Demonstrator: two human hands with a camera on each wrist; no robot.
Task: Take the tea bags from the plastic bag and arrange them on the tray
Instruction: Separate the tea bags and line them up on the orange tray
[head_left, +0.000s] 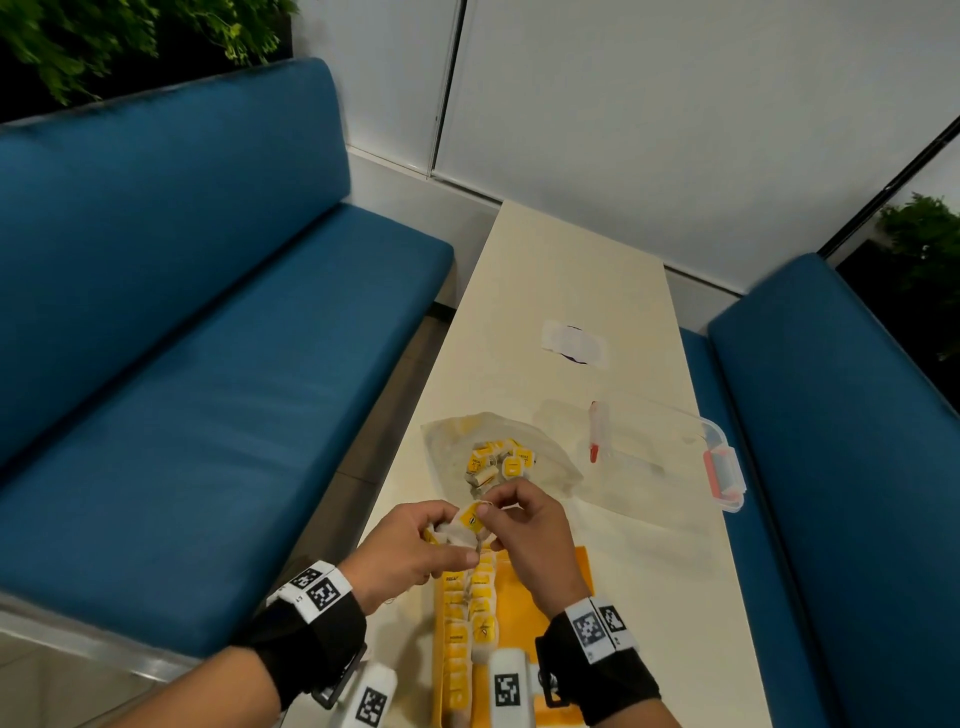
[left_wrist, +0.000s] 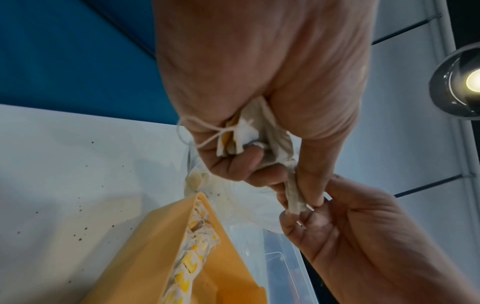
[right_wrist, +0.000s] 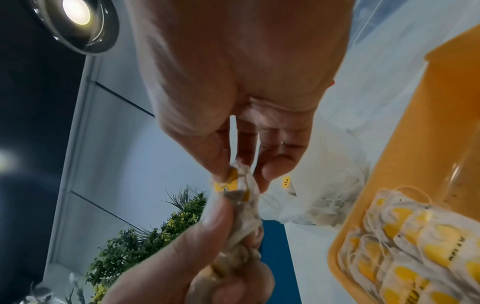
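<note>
Both hands: busy on one small clump of tea bags (head_left: 467, 525), held in the air above the far end of the tray (head_left: 576, 577).
Left hand (head_left: 410, 545): fingers curled round several bunched bags, strings hanging loose; clamped on the clump.
Right hand (head_left: 524, 530): thumb and fingertips pinch a yellow tag and paper at the top of the same clump.
Step, my guess: teasing one bag free of tangled strings before laying it down.
Tray: yellow, near table edge, two rows of bags already lined up along its left part.
Plastic bag (head_left: 498, 457): clear, lying open on the table (head_left: 571, 270) just beyond the hands, more bags still inside.
Handling: bags look very light, soft, thin paper, likely easy to tear; strings snag each other.
Where to hold: by the tag or the folded top edge, not the filled pouch; pull slowly.
Nearby: clear lidded box (head_left: 675, 457) to the right of the plastic bag.
</note>
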